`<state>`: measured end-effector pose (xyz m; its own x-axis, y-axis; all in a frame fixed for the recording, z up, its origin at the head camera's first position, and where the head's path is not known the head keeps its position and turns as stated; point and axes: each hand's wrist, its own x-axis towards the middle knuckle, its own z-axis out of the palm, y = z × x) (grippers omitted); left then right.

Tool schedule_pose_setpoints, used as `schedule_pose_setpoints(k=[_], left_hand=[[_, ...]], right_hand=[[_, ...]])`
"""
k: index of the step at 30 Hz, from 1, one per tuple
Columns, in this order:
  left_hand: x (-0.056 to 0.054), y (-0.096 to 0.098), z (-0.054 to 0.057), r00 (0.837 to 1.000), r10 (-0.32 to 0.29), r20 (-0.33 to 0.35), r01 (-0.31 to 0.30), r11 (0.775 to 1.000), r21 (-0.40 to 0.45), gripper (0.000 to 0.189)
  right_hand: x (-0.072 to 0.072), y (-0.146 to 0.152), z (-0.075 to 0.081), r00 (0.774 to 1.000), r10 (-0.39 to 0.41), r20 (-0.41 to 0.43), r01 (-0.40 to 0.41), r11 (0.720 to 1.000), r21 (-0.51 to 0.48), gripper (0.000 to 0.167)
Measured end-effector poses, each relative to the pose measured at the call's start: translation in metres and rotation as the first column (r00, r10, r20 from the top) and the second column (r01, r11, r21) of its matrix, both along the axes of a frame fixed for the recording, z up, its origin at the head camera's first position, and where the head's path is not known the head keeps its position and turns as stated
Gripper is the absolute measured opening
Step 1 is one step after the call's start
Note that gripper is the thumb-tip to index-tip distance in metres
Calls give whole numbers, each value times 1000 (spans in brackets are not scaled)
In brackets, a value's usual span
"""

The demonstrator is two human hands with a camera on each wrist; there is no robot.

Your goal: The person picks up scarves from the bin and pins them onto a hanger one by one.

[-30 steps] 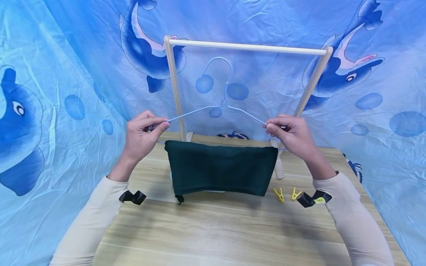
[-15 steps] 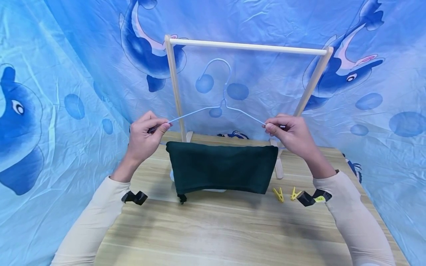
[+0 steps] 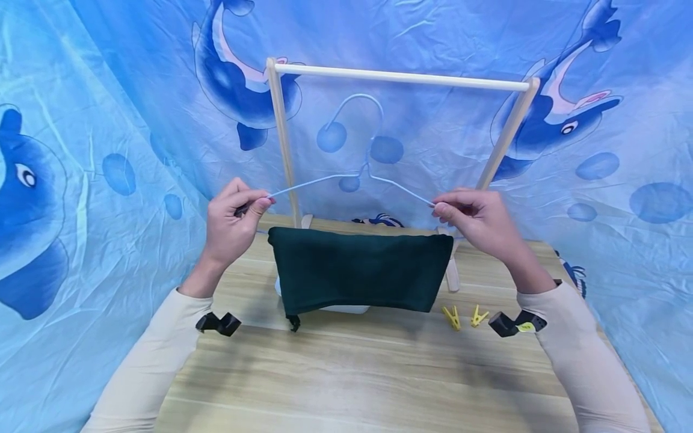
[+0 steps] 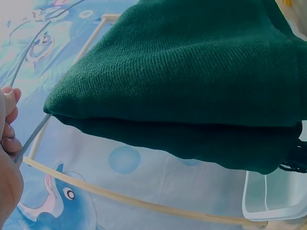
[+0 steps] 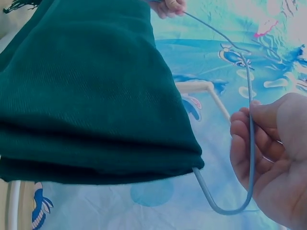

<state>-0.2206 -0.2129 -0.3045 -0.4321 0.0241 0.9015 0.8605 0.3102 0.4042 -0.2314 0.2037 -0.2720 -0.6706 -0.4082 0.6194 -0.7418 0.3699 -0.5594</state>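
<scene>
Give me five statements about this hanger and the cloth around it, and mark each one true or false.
1. The left hand and the right hand both hold the blue hanger. True.
2. The green cloth drapes over the hanger's lower bar. True.
3. The hanger's hook hangs on the rack. False: in the head view it shows below the rack's crossbar.
4. Two yellow clips lie on the table. True.
5. The clips grip the cloth. False: they lie apart from it.
</scene>
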Motion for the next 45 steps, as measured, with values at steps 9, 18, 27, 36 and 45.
schedule_pose_setpoints(k=[9,18,27,36,45], left_hand=[[2,-4,3,999,28,-19,-27,999,25,26],[4,-8,2,998,56,-5,-56,998,22,13],[2,-10,0,997,79,8,-79,997,23,11],[0,-10,-2,997,77,16,-77,997,25,12],[-3,-6,-4,997,79,12,-79,997,9,11]], right_hand=[[6,17,0,997,-70,-24,71,997,27,25],[9,54,-21,988,-154,32,157,979,-132,26],[5,97,-71,964,-239,115,255,955,-152,24],[-4,137,-129,942,-280,183,277,960,46,31],[-7,163,-171,920,-261,291,204,955,214,36]])
